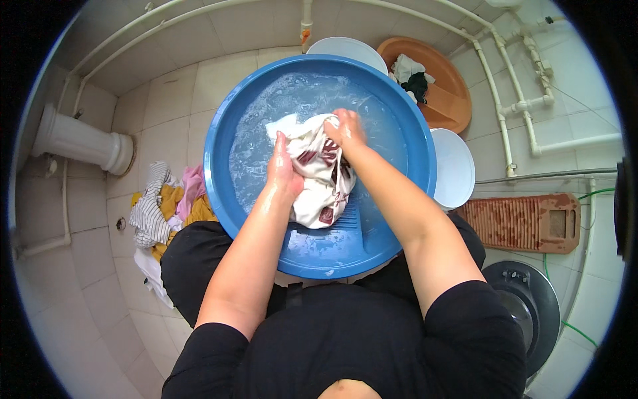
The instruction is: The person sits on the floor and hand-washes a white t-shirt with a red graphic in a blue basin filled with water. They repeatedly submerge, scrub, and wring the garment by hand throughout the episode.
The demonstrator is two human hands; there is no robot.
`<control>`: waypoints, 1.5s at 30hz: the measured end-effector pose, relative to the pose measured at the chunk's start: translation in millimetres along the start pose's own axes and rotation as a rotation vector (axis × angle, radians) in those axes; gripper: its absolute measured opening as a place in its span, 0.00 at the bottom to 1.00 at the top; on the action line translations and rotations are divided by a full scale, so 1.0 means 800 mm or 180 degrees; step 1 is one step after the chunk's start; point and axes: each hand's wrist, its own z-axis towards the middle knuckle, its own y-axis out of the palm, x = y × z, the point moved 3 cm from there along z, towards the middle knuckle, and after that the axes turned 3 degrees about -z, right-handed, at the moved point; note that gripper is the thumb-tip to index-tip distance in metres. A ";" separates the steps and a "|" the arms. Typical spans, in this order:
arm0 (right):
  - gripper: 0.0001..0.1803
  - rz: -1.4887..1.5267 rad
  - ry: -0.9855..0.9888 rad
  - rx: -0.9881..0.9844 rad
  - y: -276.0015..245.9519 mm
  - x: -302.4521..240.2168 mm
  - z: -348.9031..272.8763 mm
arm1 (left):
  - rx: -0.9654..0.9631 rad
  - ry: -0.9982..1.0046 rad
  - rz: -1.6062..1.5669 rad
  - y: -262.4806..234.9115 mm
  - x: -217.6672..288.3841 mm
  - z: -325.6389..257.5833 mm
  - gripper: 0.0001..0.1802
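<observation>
Wet fingers of the left hand [284, 174] and right hand [345, 128] bunch a white cloth [319, 176], pressing it onto the ribbed slope of the blue basin [219, 139], above soapy water; laundry pile [166, 206] waits alongside.

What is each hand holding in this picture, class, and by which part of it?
Both hold the wet white cloth with dark red print over the blue basin. The left hand presses its left side; the right hand grips its bunched top edge.
</observation>
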 end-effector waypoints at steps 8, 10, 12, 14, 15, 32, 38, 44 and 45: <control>0.24 0.0298 0.0375 -0.0808 0.003 0.046 -0.001 | 0.0007 0.0582 0.0311 -0.030 -0.003 0.022 0.18; 0.16 0.1440 -0.1165 0.0331 0.005 0.009 -0.008 | 0.0237 0.0624 0.0473 -0.017 -0.004 0.017 0.21; 0.17 0.1759 -0.1522 -0.0513 -0.041 -0.077 -0.052 | 0.0272 0.0134 0.0402 -0.012 0.003 0.003 0.28; 0.13 0.1444 -0.2223 -0.0498 -0.064 -0.125 -0.103 | -0.0170 -0.0696 -0.0043 -0.014 0.010 0.001 0.38; 0.14 0.1523 -0.2502 -0.0536 -0.070 -0.149 -0.129 | -0.1896 -0.0950 -0.0480 -0.049 0.013 0.029 0.36; 0.08 0.1800 -0.2141 0.0125 -0.056 -0.134 -0.124 | -0.1001 -0.0743 -0.0333 -0.043 -0.009 0.020 0.24; 0.22 -0.0107 0.0138 0.0273 -0.019 -0.016 -0.009 | -0.0317 -0.0004 0.0113 0.011 -0.003 -0.011 0.28; 0.35 0.0018 -0.0049 -0.1425 -0.014 0.042 -0.026 | 0.0095 0.0843 0.0210 -0.049 0.004 0.033 0.24; 0.37 -0.0642 0.0388 -0.1395 -0.019 0.041 -0.029 | 0.0167 0.0888 0.0280 -0.049 0.003 0.029 0.23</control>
